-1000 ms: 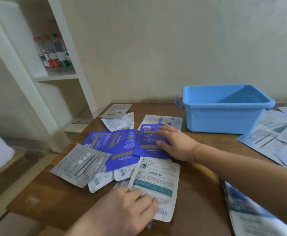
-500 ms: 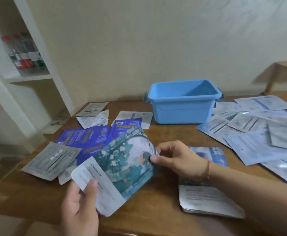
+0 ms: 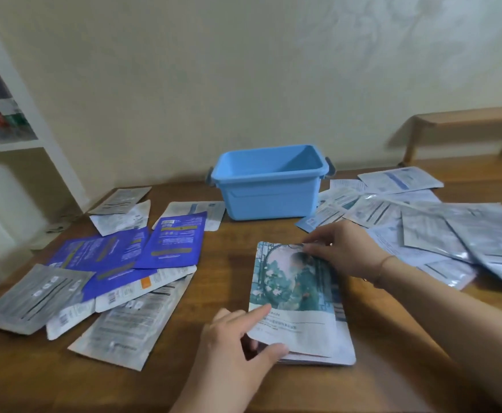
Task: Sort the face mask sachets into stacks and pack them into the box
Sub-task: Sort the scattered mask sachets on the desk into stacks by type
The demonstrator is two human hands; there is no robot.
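Squaring up a small stack near the front edge of the tabletop (image 3: 214, 293), the person has both hands on the same pile. The picture-front sachet (image 3: 293, 289), teal with a garden scene, lies on top of a few like it. The left hand (image 3: 232, 341) works at the near left corner, forefinger stretched onto the top sachet and thumb tucked under the pile's edge, so it seems to pinch that corner. The right hand (image 3: 342, 251) pinches the far right corner with curled fingertips.

The blue box (image 3: 269, 181) stands at the back edge of the tabletop, against the wall, and what shows of its inside looks bare; I'd say nothing has gone in yet.

Sorting is barely begun, by my reckoning. This one stack is the only tidy pile. Toward the left edge lie the purple sachets (image 3: 142, 248), overlapping loosely, with silver-grey sachets (image 3: 35, 296) and white ones spread under and around them. Toward the right edge a heap of pale silver sachets (image 3: 452, 234) fans out, a few reaching just beside the box. All of these want gathering by kind, then every stack must go into the box.
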